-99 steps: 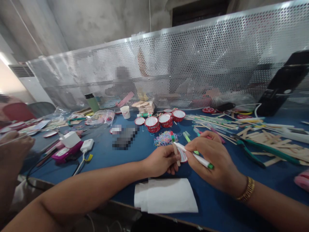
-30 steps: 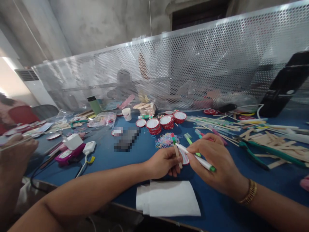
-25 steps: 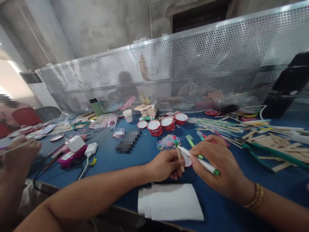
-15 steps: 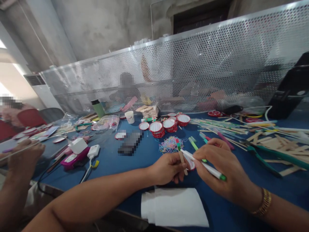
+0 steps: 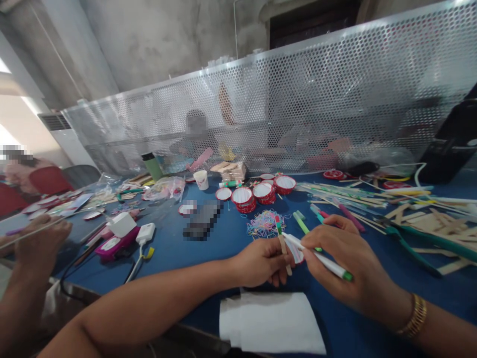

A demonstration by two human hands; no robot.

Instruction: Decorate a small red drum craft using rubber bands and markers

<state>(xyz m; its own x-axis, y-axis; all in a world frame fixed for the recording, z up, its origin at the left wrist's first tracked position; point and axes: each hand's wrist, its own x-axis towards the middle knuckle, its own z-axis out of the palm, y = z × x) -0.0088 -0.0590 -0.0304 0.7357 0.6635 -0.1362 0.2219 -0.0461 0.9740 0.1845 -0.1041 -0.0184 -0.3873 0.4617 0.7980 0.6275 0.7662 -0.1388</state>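
Observation:
My left hand [image 5: 261,261] is closed round a wooden craft stick [image 5: 283,247] whose top end is coloured green and red, together with a small white and red paper piece [image 5: 297,251]. My right hand [image 5: 346,263] pinches a white marker with a green end [image 5: 323,258]; its tip rests against the stick. Both hands hover just above the blue table [image 5: 201,248], right over a folded white paper [image 5: 272,323].
Red paper cups [image 5: 257,191], a heap of coloured rubber bands [image 5: 264,223], markers [image 5: 303,223], green-handled pliers [image 5: 410,243] and many wooden sticks [image 5: 421,214] lie beyond my hands. A pink device with white chargers [image 5: 119,236] sits left. Another person's hand [image 5: 40,243] is at far left. A perforated metal screen [image 5: 298,99] closes the back.
The view has shifted a little, so the hands sit slightly lower and to the right in the picture. The grip on stick and marker is unchanged.

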